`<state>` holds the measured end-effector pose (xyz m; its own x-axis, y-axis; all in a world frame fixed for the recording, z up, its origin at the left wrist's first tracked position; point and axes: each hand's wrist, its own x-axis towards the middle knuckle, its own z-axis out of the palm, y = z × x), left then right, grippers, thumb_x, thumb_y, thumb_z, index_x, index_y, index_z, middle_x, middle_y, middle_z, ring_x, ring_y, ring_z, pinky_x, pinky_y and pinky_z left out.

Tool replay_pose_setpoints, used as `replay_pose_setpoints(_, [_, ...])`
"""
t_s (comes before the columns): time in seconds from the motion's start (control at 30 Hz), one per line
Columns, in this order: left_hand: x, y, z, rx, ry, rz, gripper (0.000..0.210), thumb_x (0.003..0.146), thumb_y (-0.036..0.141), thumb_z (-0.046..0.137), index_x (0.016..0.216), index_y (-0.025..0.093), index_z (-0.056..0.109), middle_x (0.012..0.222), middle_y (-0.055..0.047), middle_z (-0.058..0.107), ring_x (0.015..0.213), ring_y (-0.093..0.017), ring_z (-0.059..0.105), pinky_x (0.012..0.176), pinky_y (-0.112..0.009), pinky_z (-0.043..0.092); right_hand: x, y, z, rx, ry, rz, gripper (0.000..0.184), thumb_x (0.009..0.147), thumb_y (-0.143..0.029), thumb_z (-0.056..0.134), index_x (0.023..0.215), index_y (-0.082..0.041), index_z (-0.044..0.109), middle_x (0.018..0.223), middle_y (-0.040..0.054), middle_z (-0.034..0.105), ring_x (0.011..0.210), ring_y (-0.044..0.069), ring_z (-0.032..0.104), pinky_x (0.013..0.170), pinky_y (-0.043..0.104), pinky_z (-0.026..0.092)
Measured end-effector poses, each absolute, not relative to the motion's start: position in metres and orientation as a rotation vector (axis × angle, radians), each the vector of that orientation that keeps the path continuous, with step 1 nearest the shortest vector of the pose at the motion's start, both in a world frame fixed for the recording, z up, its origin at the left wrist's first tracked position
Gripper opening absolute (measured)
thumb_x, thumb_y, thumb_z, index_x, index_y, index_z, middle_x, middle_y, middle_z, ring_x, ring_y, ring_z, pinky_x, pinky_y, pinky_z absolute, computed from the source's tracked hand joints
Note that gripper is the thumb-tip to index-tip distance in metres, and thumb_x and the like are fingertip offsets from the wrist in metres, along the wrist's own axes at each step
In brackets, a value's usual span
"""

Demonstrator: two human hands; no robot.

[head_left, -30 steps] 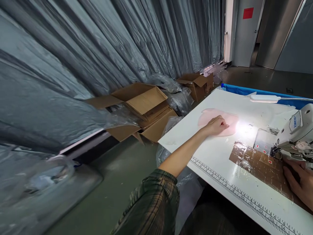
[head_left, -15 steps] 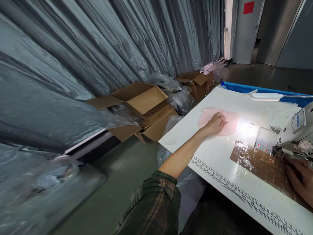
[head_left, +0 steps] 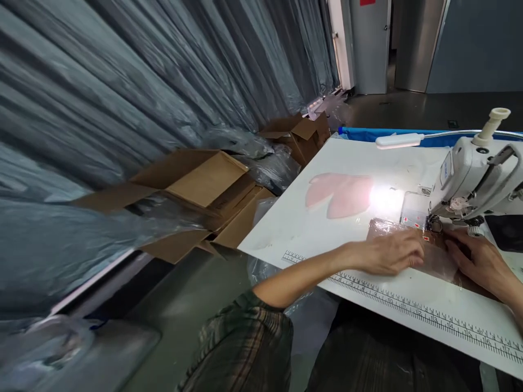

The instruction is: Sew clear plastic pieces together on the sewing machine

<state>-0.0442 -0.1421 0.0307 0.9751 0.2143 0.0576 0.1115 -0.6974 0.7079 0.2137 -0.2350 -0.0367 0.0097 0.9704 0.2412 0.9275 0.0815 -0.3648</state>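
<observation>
A: "Currently, what is left?"
B: "Apparently two flat pale-pink fabric pieces, left of the white metal sewing machine; completion unclear."
A: "Grip?"
B: "Before it, right hand spread; left hand curled, pinch cannot be told."

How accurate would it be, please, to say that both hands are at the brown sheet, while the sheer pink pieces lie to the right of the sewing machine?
One point is wrong: the sheer pink pieces lie to the left of the sewing machine, as the head view shows. The left hand and right hand are both at the brown sheet.
</observation>
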Motion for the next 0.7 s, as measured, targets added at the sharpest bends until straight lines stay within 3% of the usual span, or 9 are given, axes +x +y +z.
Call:
replay_pose_setpoints(0.07, [-0.048,-0.126,0.030,2.453,0.357,0.258,0.020,0.104,0.029,0.043,0.097,0.016,0.057,0.121,-0.012,0.057,0.108,-0.020,0.056,0.095,-0.034,0.050,0.211,-0.236,-0.027,-1.881,-1.916,0.230,0.043,0.100,-0.048,0.040,0.108,-0.023,0.073,0.091,0.0096,0.066,0.072,0.022,0.066,0.069,0.035,0.054])
replay_pose_setpoints(0.2, [-0.062,-0.093,0.020,2.545,0.600,0.373,0.014,0.100,0.029,0.055,0.098,0.016,0.060,0.105,-0.008,0.061,0.092,-0.018,0.058,0.082,-0.033,0.049,0.203,-0.238,-0.010,-1.842,-1.912,0.356,0.058,0.102,-0.059,0.030,0.076,-0.022,0.067,0.072,0.0073,0.060,0.063,0.019,0.059,0.061,0.032,0.049])
replay_pose_setpoints(0.33, [-0.066,-0.091,0.010,2.536,0.697,0.361,0.016,0.092,0.030,0.068,0.087,0.017,0.061,0.095,-0.005,0.060,0.086,-0.017,0.057,0.071,-0.028,0.044,0.190,-0.240,-0.006,-1.733,-2.033,0.284,0.049,0.092,-0.067,0.048,0.086,-0.022,0.067,0.081,0.0087,0.066,0.073,0.023,0.063,0.064,0.035,0.050])
replay_pose_setpoints(0.47, [-0.066,-0.101,0.017,2.319,0.612,0.395,0.023,0.087,0.022,0.066,0.070,0.017,0.052,0.093,-0.005,0.064,0.089,-0.016,0.061,0.075,-0.029,0.047,0.177,-0.243,-0.001,-1.562,-2.014,0.399,0.046,0.097,-0.059,0.045,0.076,-0.022,0.062,0.086,0.0105,0.067,0.078,0.022,0.064,0.072,0.037,0.053])
replay_pose_setpoints(0.57, [-0.070,-0.107,0.026,1.868,0.518,0.246,0.025,0.087,0.032,0.066,0.075,0.017,0.050,0.082,-0.003,0.068,0.077,-0.013,0.065,0.070,-0.027,0.051,0.176,-0.248,0.004,-1.508,-1.782,0.849,0.051,0.093,-0.066,0.049,0.068,-0.022,0.052,0.091,0.0113,0.070,0.082,0.021,0.067,0.069,0.032,0.055])
replay_pose_setpoints(0.63, [-0.073,-0.110,0.028,1.658,0.526,0.127,0.029,0.084,0.039,0.070,0.082,0.018,0.051,0.074,-0.001,0.067,0.065,-0.011,0.064,0.062,-0.025,0.051,0.180,-0.251,0.004,-1.534,-1.574,1.112,0.052,0.088,-0.071,0.053,0.073,-0.022,0.051,0.086,0.0101,0.071,0.070,0.019,0.067,0.059,0.030,0.054])
replay_pose_setpoints(0.7, [-0.074,-0.109,0.026,1.680,0.564,0.123,0.029,0.081,0.037,0.074,0.089,0.017,0.054,0.073,0.000,0.067,0.063,-0.011,0.064,0.060,-0.025,0.051,0.186,-0.250,0.002,-1.646,-1.475,1.086,0.049,0.082,-0.071,0.059,0.084,-0.022,0.057,0.082,0.0092,0.072,0.064,0.020,0.067,0.056,0.031,0.053])
